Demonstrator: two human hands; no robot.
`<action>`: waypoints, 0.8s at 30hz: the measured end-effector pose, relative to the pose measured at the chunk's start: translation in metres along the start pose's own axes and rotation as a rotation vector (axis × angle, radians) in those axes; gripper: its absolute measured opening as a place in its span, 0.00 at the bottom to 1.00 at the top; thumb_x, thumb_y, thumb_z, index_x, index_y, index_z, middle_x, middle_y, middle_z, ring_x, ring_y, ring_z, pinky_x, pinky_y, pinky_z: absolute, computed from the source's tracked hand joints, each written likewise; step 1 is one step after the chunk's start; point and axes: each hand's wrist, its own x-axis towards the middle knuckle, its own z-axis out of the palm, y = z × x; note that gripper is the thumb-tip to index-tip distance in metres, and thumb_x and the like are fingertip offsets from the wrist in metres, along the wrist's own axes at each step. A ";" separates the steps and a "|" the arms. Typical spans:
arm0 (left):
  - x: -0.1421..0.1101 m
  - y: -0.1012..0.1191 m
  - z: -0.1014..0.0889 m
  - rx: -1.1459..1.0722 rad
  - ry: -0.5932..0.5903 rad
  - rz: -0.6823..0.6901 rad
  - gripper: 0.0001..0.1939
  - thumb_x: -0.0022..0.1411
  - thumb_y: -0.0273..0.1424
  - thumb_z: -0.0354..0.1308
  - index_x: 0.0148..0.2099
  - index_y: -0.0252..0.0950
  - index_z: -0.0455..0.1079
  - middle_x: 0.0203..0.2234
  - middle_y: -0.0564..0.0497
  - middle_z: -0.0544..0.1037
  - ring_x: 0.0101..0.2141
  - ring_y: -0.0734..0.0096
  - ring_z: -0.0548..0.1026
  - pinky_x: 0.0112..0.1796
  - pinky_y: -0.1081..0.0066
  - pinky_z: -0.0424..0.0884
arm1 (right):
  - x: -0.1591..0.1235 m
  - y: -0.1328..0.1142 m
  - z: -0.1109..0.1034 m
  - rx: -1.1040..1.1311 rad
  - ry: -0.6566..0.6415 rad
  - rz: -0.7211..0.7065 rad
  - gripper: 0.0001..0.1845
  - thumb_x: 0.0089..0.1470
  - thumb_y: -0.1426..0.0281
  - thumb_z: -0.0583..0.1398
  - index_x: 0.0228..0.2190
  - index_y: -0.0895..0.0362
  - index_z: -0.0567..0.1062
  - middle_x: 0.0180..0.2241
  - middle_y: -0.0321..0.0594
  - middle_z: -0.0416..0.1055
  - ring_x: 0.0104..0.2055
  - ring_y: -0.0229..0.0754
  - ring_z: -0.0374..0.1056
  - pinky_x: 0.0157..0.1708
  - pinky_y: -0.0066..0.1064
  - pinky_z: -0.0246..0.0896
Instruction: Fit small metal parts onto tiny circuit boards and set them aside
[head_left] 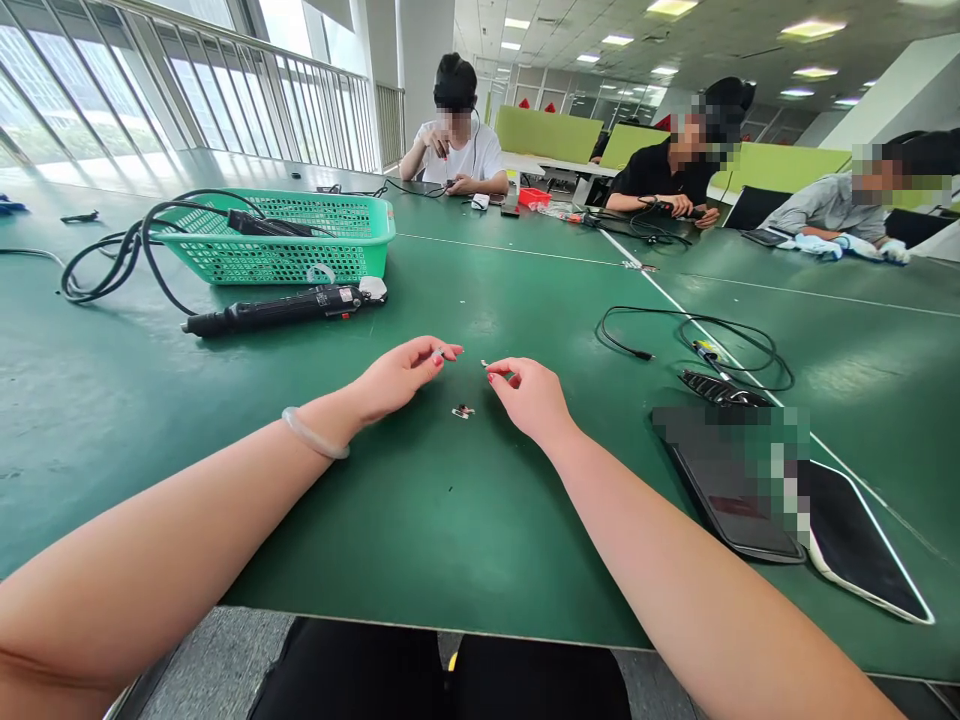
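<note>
Both my forearms reach out over a green table (420, 500). My left hand (401, 375), with a pale bangle on its wrist, pinches a tiny metal part (439, 353) between thumb and fingertips. My right hand (529, 395) is curled just to the right, its fingertips pinched on a very small piece (485, 364) that I cannot make out. A small silvery part (463, 411) lies on the table between and just below the two hands.
A black electric screwdriver (277, 309) lies ahead-left, before a green basket (285, 238) with black cables. At the right lie a looped black cable (690, 345), a dark tablet (739, 500) and a white-edged device (862, 545). Three people sit at the far side.
</note>
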 end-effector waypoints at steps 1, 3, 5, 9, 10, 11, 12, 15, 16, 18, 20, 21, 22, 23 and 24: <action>0.001 -0.001 -0.003 -0.037 0.067 -0.010 0.13 0.60 0.40 0.52 0.41 0.37 0.67 0.53 0.44 0.71 0.55 0.65 0.65 0.55 0.64 0.57 | 0.000 0.000 0.000 -0.006 -0.016 0.006 0.11 0.51 0.66 0.56 0.33 0.53 0.78 0.33 0.38 0.74 0.28 0.37 0.65 0.33 0.34 0.64; 0.003 -0.003 -0.009 -0.072 0.197 -0.041 0.14 0.60 0.40 0.52 0.43 0.36 0.67 0.52 0.44 0.71 0.53 0.65 0.65 0.54 0.64 0.58 | -0.001 -0.002 0.000 -0.022 -0.054 0.008 0.12 0.52 0.67 0.55 0.33 0.53 0.78 0.35 0.39 0.75 0.30 0.38 0.66 0.34 0.35 0.64; 0.006 -0.006 -0.014 -0.051 0.308 -0.086 0.15 0.60 0.39 0.52 0.44 0.35 0.68 0.49 0.44 0.72 0.50 0.65 0.67 0.52 0.65 0.60 | -0.001 -0.003 -0.003 -0.034 -0.068 0.005 0.13 0.53 0.68 0.53 0.33 0.53 0.78 0.37 0.40 0.75 0.33 0.40 0.68 0.36 0.36 0.65; 0.008 -0.009 -0.017 0.020 0.418 -0.173 0.13 0.60 0.37 0.51 0.42 0.35 0.68 0.45 0.46 0.74 0.46 0.66 0.69 0.50 0.65 0.61 | 0.005 0.004 -0.012 -0.069 0.075 0.022 0.17 0.55 0.71 0.50 0.37 0.55 0.78 0.41 0.44 0.74 0.44 0.45 0.68 0.45 0.41 0.63; 0.007 -0.010 -0.017 0.025 0.409 -0.185 0.13 0.60 0.37 0.52 0.42 0.36 0.69 0.44 0.47 0.74 0.47 0.66 0.69 0.50 0.65 0.61 | 0.008 0.008 -0.013 -0.085 0.116 0.035 0.17 0.55 0.71 0.50 0.40 0.56 0.77 0.45 0.46 0.73 0.48 0.47 0.67 0.49 0.44 0.60; 0.007 -0.010 -0.015 0.028 0.386 -0.190 0.13 0.59 0.38 0.52 0.42 0.36 0.69 0.45 0.47 0.74 0.47 0.66 0.69 0.50 0.65 0.61 | 0.011 0.013 -0.015 -0.091 0.134 0.058 0.18 0.56 0.70 0.50 0.43 0.57 0.75 0.49 0.47 0.71 0.53 0.48 0.64 0.53 0.46 0.57; 0.005 -0.009 -0.013 0.029 0.344 -0.190 0.13 0.59 0.38 0.53 0.41 0.37 0.69 0.46 0.47 0.74 0.48 0.65 0.68 0.51 0.64 0.60 | 0.014 0.017 -0.015 -0.090 0.102 0.074 0.20 0.57 0.68 0.50 0.48 0.57 0.72 0.53 0.48 0.68 0.56 0.49 0.62 0.55 0.47 0.54; 0.000 -0.006 -0.004 0.016 0.120 -0.145 0.12 0.57 0.40 0.55 0.39 0.38 0.70 0.55 0.48 0.68 0.55 0.63 0.63 0.56 0.62 0.55 | 0.019 0.026 -0.010 -0.105 -0.086 0.073 0.21 0.59 0.65 0.50 0.52 0.54 0.69 0.59 0.45 0.61 0.63 0.50 0.51 0.60 0.51 0.45; -0.002 -0.004 0.000 -0.010 0.022 -0.123 0.12 0.57 0.40 0.56 0.39 0.39 0.70 0.58 0.48 0.64 0.58 0.62 0.60 0.58 0.62 0.53 | 0.018 0.026 -0.007 -0.130 -0.164 0.039 0.21 0.59 0.66 0.51 0.52 0.52 0.69 0.59 0.43 0.61 0.64 0.50 0.50 0.61 0.52 0.42; -0.005 -0.002 0.006 -0.124 -0.179 -0.099 0.12 0.57 0.41 0.57 0.39 0.39 0.71 0.61 0.49 0.60 0.63 0.63 0.52 0.59 0.63 0.50 | 0.015 0.021 -0.003 -0.189 -0.285 -0.046 0.20 0.58 0.69 0.51 0.51 0.50 0.70 0.59 0.39 0.61 0.65 0.50 0.48 0.62 0.52 0.38; -0.007 -0.001 0.010 -0.278 -0.311 -0.092 0.13 0.57 0.41 0.58 0.39 0.39 0.70 0.60 0.48 0.60 0.65 0.64 0.45 0.60 0.63 0.49 | 0.008 0.011 -0.002 -0.199 -0.375 -0.085 0.20 0.58 0.72 0.50 0.49 0.49 0.72 0.58 0.35 0.64 0.65 0.47 0.49 0.61 0.47 0.45; -0.007 -0.001 0.010 -0.348 -0.330 -0.089 0.13 0.56 0.41 0.59 0.39 0.39 0.70 0.60 0.47 0.60 0.65 0.64 0.44 0.60 0.63 0.49 | 0.005 0.005 -0.002 -0.177 -0.415 -0.109 0.20 0.58 0.72 0.50 0.48 0.47 0.73 0.56 0.33 0.66 0.64 0.45 0.50 0.60 0.43 0.49; -0.007 -0.001 0.010 -0.403 -0.317 -0.088 0.12 0.56 0.41 0.59 0.39 0.39 0.69 0.60 0.47 0.59 0.65 0.64 0.43 0.60 0.63 0.48 | 0.002 0.000 -0.004 -0.164 -0.420 -0.124 0.19 0.57 0.73 0.50 0.45 0.48 0.75 0.53 0.33 0.69 0.63 0.44 0.52 0.59 0.41 0.51; -0.007 -0.001 0.008 -0.440 -0.280 -0.089 0.12 0.56 0.40 0.59 0.38 0.38 0.69 0.61 0.47 0.59 0.65 0.63 0.44 0.61 0.62 0.47 | -0.001 -0.004 -0.007 -0.164 -0.406 -0.134 0.18 0.57 0.73 0.51 0.42 0.49 0.77 0.52 0.34 0.70 0.61 0.43 0.57 0.58 0.39 0.53; -0.006 -0.001 0.006 -0.462 -0.228 -0.092 0.11 0.57 0.39 0.60 0.38 0.38 0.69 0.61 0.48 0.59 0.64 0.63 0.46 0.60 0.62 0.47 | -0.003 -0.008 -0.009 -0.164 -0.385 -0.146 0.18 0.56 0.74 0.51 0.40 0.50 0.78 0.50 0.35 0.71 0.57 0.43 0.62 0.56 0.38 0.55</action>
